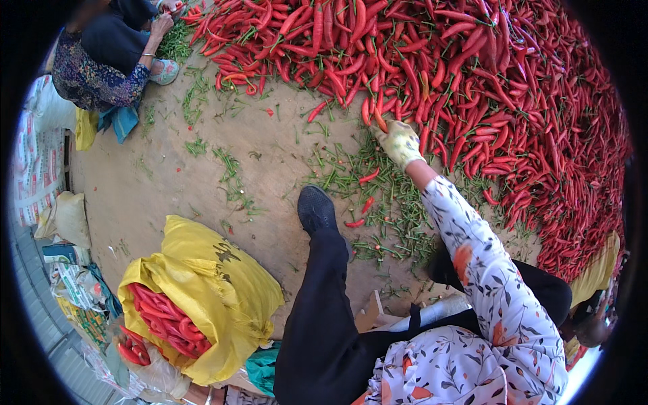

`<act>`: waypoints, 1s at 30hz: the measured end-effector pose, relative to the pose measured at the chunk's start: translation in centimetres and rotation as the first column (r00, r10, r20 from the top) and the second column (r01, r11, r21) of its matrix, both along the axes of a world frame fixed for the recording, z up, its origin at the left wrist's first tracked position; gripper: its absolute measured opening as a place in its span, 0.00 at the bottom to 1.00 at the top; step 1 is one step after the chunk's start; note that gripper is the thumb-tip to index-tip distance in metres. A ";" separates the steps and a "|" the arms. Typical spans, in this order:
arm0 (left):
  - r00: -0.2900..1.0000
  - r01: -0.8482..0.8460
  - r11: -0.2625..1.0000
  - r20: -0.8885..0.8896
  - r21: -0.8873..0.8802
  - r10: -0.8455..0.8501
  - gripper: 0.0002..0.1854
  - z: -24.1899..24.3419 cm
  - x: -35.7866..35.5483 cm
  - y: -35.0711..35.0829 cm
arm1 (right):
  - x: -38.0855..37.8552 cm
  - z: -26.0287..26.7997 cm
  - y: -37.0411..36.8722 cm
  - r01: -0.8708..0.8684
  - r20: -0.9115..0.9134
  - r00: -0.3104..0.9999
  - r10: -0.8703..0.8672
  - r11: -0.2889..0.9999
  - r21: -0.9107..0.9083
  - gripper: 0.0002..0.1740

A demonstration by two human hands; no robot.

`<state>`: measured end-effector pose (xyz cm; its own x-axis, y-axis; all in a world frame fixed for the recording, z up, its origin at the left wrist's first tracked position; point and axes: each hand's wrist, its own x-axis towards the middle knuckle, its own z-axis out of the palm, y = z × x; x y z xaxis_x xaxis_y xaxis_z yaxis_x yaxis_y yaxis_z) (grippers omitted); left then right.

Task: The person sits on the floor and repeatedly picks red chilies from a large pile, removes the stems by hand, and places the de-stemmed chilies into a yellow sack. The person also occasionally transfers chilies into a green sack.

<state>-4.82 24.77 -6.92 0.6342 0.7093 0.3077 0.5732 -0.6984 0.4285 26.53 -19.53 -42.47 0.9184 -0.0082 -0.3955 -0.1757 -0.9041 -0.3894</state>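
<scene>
My right hand (pixel 399 144), in a stained pale-yellow glove, reaches to the near edge of a large heap of red chili peppers (pixel 415 66). Its fingers close on an orange-red chili pepper (pixel 380 120). At lower left, my left hand (pixel 162 373) wears a thin, translucent glove and holds several red chili peppers (pixel 132 348) beside the mouth of a yellow woven sack (pixel 238 278). Red chili peppers (pixel 169 321) fill the sack's open mouth. Cut green stems (pixel 405 223) litter the floor under my right arm, with a few loose red peppers among them.
Another person (pixel 101 71) sits at upper left, hands at the heap's edge. Filled white sacks (pixel 40 167) and a beige sack (pixel 70 218) line the left side. My shoe (pixel 316 208) rests on the bare floor (pixel 263 167). A further yellow sack (pixel 597 268) lies at far right.
</scene>
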 end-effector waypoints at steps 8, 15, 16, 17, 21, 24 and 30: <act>0.958 0.199 0.898 -0.113 -0.392 -0.262 0.21 -9.3 7.7 -9.1 | 0.5 -1.9 3.5 -0.057 0.054 0.997 0.054 0.996 0.064 0.25; 0.904 0.120 -0.299 0.228 -0.947 -0.362 0.11 -30.9 17.6 -20.4 | -9.9 3.7 2.3 -0.252 -0.058 0.940 0.337 0.796 0.550 0.10; 0.924 0.104 -0.416 0.243 -0.903 -0.297 0.10 -32.9 17.8 -20.9 | -10.8 4.7 3.0 -0.227 -0.089 0.927 0.364 0.735 0.639 0.08; 0.935 0.118 -0.492 0.263 -0.863 -0.237 0.10 -34.5 17.6 -21.2 | -11.4 5.7 3.5 -0.193 -0.129 0.911 0.393 0.679 0.708 0.06; 0.950 0.096 -0.379 0.198 -0.920 -0.242 0.12 -33.7 17.8 -22.4 | -12.0 6.6 4.8 0.186 -0.316 0.941 0.118 0.603 0.776 0.11; 0.949 0.236 -0.655 0.316 -0.718 -0.005 0.13 -33.7 16.4 -22.0 | -11.0 6.6 5.1 0.062 -0.262 0.933 0.245 0.610 0.790 0.19; 0.992 -0.006 -0.693 0.081 -0.721 -0.093 0.22 -31.0 17.5 -21.4 | -11.3 5.4 3.4 0.659 -0.649 0.678 0.346 0.107 0.745 0.20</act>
